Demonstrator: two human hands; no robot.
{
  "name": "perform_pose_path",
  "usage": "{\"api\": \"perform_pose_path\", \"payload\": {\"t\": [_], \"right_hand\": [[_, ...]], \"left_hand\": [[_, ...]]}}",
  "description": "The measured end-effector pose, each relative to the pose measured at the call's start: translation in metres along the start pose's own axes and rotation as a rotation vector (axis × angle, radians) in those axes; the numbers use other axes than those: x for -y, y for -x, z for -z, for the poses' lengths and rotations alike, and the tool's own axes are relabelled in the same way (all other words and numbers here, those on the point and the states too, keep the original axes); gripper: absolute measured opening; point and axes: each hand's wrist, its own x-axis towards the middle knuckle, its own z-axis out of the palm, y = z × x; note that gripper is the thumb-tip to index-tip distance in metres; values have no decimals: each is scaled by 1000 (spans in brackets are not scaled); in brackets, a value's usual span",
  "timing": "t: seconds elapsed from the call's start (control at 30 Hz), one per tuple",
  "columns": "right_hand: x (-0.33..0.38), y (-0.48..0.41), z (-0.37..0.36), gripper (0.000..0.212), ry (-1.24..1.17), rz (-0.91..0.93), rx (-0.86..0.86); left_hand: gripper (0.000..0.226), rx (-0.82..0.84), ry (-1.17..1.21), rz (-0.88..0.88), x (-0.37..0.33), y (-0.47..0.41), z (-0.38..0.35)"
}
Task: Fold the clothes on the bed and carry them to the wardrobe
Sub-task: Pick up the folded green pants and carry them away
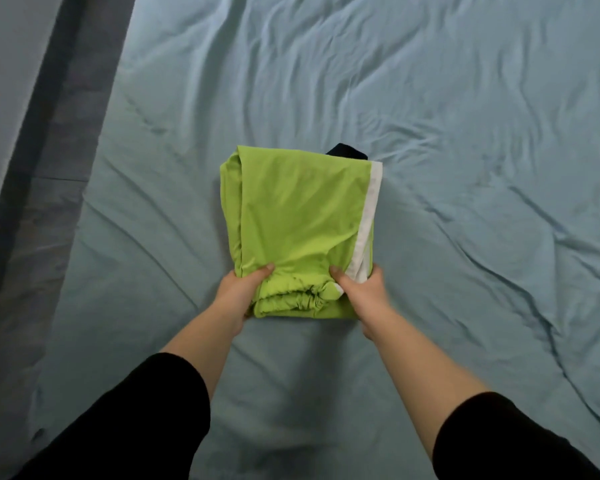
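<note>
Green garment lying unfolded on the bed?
No, the green garment is folded into a compact stack, with the left hand and right hand gripping its near edge.

Garment [298, 220] between left hand [238, 297], right hand [364, 294]

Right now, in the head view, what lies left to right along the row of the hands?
Dark floor strip → left hand → green folded garment → right hand → rumpled blue sheet.
</note>
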Motion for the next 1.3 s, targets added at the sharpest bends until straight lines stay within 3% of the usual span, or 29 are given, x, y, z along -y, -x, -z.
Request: {"api": "perform_pose_path", "payload": {"t": [0.1, 0.23, 0.37, 0.4, 0.47, 0.53, 0.6, 0.63, 0.7, 0.77, 0.83, 0.93, 1.0, 1.07, 1.13, 1.2, 1.3], "right_hand": [[-36, 32, 16, 55, -7, -46, 12], [-102, 94, 43, 45, -14, -156, 30], [-122, 129, 59, 74, 91, -261, 23], [-118, 130, 62, 83, 181, -215, -40], [-99, 134, 62, 79, 364, 37, -245], [-78, 137, 43, 66, 474, 413, -327], [-65, 126, 18, 60, 738, 746, -221], [-64, 114, 12, 59, 949, 858, -112], [-64, 77, 20, 60, 1411, 865, 144], [-76, 53, 35, 65, 1568, 780, 179], [-86, 54, 38, 65, 1490, 737, 82], [-101, 81, 44, 68, 1137, 608, -108], [-106, 95, 60, 82, 877, 433, -170], [-106, 98, 73, 101, 548, 154, -74], [-102, 97, 72, 105, 207, -91, 90], [-98, 89, 69, 100, 46, -193, 148], [-92, 79, 61, 98, -6, -209, 193]], "left_hand": [[45, 4, 3, 86, 37, 29, 11], [54, 15, -58, 207, 113, 80, 32], [84, 35, -148, 197, 139, 114, 43], [99, -16, -247, 150, 136, 115, 45], [116, -238, -658, -43, 118, 121, 40], [95, -393, -926, -519, 98, 127, 21], [73, -362, -1083, -947, 85, 117, -7], [67, -299, -1275, -1039, 82, 104, -14], [66, -44, -1676, -905, 80, 67, -9], [71, 110, -1802, -642, 82, 35, 5], [73, 120, -1766, -647, 88, 24, 11], [86, -74, -1464, -761, 98, 39, 23], [108, -147, -1130, -575, 103, 56, 38], [128, -116, -707, -283, 105, 64, 45], [134, -92, -468, -105, 106, 64, 41], [128, -141, -493, -65, 107, 60, 34], [128, -187, -505, -28, 106, 56, 25]]}}
